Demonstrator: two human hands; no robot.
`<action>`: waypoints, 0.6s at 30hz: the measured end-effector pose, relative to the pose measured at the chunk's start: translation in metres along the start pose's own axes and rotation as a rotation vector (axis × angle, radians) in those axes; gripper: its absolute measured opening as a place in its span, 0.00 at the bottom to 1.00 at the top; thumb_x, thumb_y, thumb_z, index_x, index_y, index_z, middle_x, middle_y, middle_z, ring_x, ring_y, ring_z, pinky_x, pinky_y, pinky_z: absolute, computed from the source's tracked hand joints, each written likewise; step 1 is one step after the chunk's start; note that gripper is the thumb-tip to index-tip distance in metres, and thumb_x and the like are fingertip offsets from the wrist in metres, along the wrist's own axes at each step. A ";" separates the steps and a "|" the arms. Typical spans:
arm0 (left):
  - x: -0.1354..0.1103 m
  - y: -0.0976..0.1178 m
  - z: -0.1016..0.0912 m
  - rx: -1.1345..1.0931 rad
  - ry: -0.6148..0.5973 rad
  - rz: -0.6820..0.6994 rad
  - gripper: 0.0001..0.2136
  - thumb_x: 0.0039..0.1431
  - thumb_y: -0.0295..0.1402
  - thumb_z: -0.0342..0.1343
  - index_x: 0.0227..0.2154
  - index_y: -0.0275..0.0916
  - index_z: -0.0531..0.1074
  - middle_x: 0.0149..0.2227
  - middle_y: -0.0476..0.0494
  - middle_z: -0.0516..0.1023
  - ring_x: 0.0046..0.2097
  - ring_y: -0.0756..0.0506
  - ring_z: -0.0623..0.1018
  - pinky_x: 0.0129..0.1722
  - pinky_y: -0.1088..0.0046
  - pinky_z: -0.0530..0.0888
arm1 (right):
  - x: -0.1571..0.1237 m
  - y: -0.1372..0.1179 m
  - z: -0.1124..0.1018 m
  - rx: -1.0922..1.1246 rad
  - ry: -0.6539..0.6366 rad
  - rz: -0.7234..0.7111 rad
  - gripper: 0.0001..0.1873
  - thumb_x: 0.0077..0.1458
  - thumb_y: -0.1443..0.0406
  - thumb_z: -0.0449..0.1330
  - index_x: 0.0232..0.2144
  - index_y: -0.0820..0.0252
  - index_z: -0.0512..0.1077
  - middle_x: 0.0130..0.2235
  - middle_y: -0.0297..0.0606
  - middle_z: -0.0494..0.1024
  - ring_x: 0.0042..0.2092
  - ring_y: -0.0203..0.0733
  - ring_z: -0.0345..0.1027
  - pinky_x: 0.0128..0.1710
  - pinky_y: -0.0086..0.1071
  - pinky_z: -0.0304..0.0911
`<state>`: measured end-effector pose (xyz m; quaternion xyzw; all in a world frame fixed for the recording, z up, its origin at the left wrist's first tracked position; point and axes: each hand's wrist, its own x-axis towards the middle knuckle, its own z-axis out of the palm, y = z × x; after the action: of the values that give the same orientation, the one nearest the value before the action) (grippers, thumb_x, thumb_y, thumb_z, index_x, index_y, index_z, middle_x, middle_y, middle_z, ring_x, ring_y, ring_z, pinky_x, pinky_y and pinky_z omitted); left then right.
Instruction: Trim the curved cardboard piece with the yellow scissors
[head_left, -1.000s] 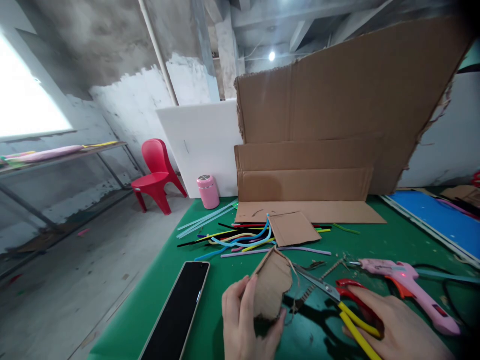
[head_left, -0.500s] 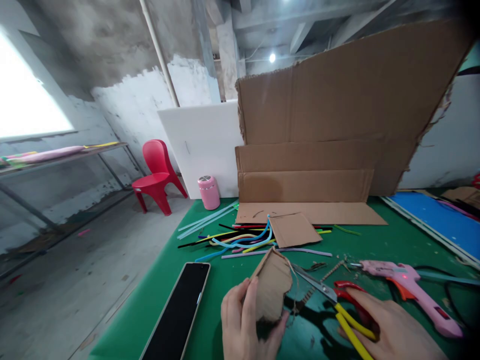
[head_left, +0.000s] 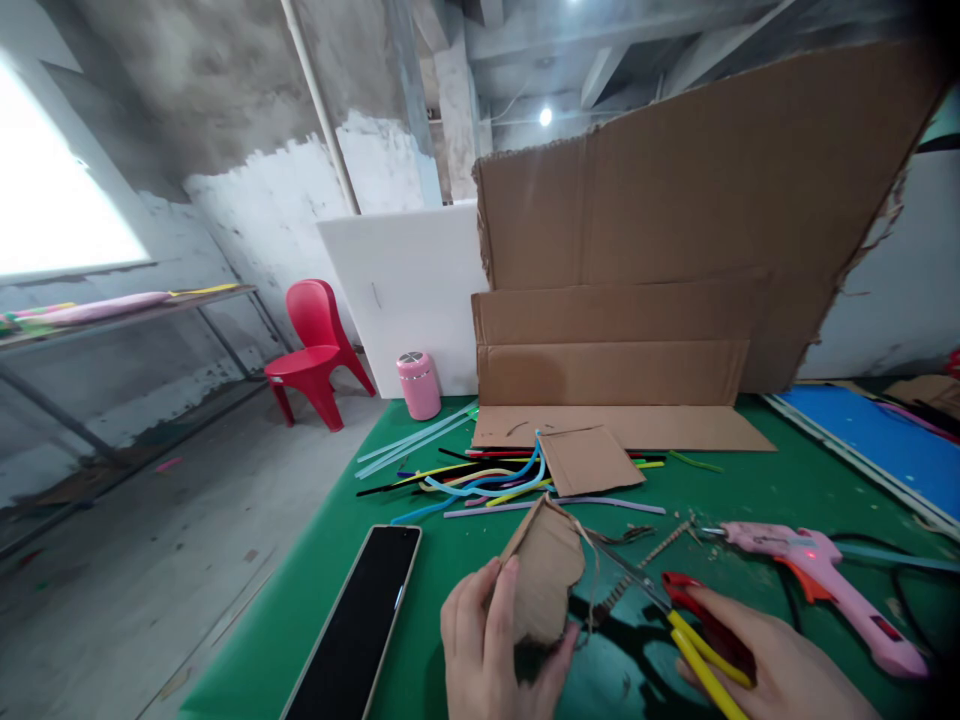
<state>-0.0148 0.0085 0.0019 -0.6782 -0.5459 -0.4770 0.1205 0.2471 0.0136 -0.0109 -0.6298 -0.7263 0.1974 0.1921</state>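
Observation:
My left hand (head_left: 487, 650) is closed round a small brown cardboard piece (head_left: 544, 570) and holds it upright over the green table (head_left: 337, 560). My right hand (head_left: 780, 670) grips the red and yellow handles of a pair of scissors (head_left: 675, 615). The scissor blades point left and their tips reach the right edge of the cardboard piece. A thin strip of cardboard hangs from that edge.
A phone (head_left: 356, 625) lies face up at the left. A pink glue gun (head_left: 817, 580) lies at the right. Colored pipe cleaners (head_left: 480, 475) and a cardboard square (head_left: 589, 458) lie ahead, before a large standing cardboard sheet (head_left: 675, 230). A red chair (head_left: 315, 345) stands on the floor.
My right hand and the scissors have shifted slightly left and down, toward the cardboard piece. My left hand has stayed in place with the piece.

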 end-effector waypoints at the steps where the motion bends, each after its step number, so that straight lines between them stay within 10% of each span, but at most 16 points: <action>1: 0.000 0.000 0.000 -0.006 -0.003 -0.016 0.24 0.56 0.35 0.59 0.55 0.40 0.62 0.45 0.36 0.68 0.46 0.37 0.72 0.41 0.60 0.74 | 0.000 0.000 0.000 0.006 -0.007 0.012 0.27 0.50 0.47 0.57 0.45 0.56 0.76 0.47 0.41 0.78 0.45 0.50 0.74 0.41 0.32 0.71; 18: 0.000 0.001 0.001 -0.055 0.009 -0.120 0.23 0.57 0.42 0.57 0.52 0.38 0.64 0.42 0.37 0.68 0.42 0.40 0.73 0.38 0.66 0.75 | 0.002 0.010 0.001 0.306 -0.141 -0.052 0.23 0.53 0.51 0.58 0.46 0.57 0.76 0.46 0.40 0.78 0.47 0.49 0.73 0.43 0.27 0.68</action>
<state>-0.0136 0.0089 0.0022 -0.6453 -0.5716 -0.5012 0.0752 0.2550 0.0173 -0.0173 -0.5589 -0.7154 0.3443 0.2394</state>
